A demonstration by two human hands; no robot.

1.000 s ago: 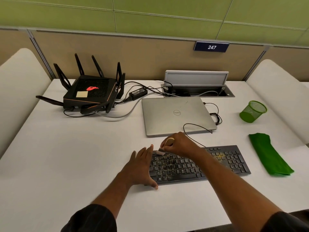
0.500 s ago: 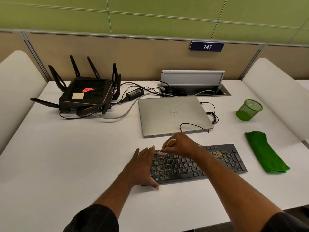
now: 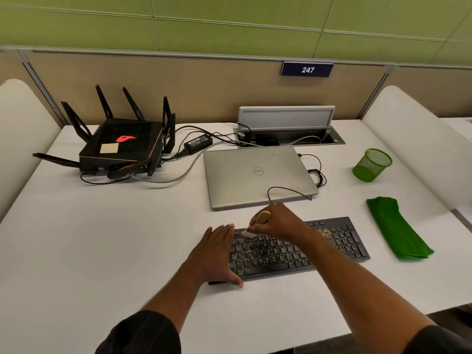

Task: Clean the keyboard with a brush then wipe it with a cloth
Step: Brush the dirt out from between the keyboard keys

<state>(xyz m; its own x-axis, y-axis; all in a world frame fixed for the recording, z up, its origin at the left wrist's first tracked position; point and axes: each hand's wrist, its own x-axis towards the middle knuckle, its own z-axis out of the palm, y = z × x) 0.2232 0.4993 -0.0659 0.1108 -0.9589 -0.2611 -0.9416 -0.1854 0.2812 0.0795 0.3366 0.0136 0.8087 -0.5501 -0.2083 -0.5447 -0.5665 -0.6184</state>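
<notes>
A black keyboard [image 3: 339, 241] with dusty keys lies near the front of the white desk [image 3: 102, 238]. My left hand [image 3: 214, 254] lies flat with fingers together on the keyboard's left end, holding nothing. My right hand [image 3: 278, 222] is closed around a small brush [image 3: 255, 224] with a pale wooden handle. Its light bristles touch the top-left rows of keys. A folded green cloth [image 3: 394, 228] lies on the desk to the right of the keyboard, untouched.
A shut silver laptop [image 3: 255, 175] sits just behind the keyboard, with a thin black cable looping over it. A black router [image 3: 122, 149] with antennas stands at the back left. A green mesh cup [image 3: 371, 164] stands at the back right. An open cable box [image 3: 288, 134] lies at the back.
My right hand and the brush have shifted only slightly over the top-left keys. My left hand has stayed on the keyboard's left end. The camera view drifted a little.
</notes>
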